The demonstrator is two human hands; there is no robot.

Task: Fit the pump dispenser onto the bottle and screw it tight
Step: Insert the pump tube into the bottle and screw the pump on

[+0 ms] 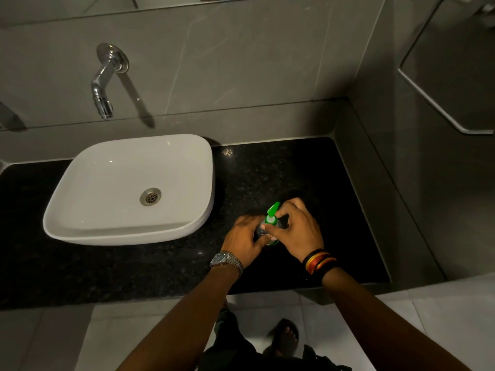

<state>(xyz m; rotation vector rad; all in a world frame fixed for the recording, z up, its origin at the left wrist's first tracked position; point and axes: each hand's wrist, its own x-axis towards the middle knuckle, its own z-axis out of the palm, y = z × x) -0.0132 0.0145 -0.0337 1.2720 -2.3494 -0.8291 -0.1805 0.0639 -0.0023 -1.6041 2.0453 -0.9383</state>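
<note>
Fingers [278, 212] around green pump dispenser [272, 213]

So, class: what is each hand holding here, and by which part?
The left hand holds the bottle by its body. The right hand has its grip on the green pump at the collar.

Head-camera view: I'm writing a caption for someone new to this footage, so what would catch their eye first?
Probably the bright green pump dispenser, sitting atop a small bottle that stands on the black speckled granite counter, right of centre. The left hand steadies the bottle while the right hand closes its fingers around the pump's collar. To the left, the glossy white square basin stands out beneath a chrome wall tap.
</note>
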